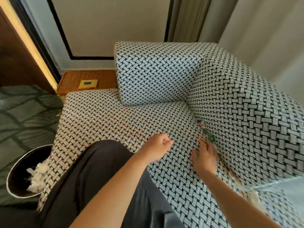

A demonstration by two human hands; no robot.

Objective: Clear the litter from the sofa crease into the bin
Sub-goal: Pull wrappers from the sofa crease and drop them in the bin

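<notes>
Grip of right hand (204, 156) open and empty, laid flat beside coloured litter scraps (211, 137) in right crease of black-and-white woven sofa (107, 116), likely for raking; left hand (159, 146) grip curled, contents unclear.

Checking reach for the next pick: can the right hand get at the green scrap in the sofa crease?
Probably yes: the right hand lies open just short of the green scrap, with nothing between them. Motion blur hides finer detail.

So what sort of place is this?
Likely a living room or hotel lounge corner: a black-and-white woven-pattern sofa, long beige curtains behind it, and a round black waste bin beside the seat.
</notes>
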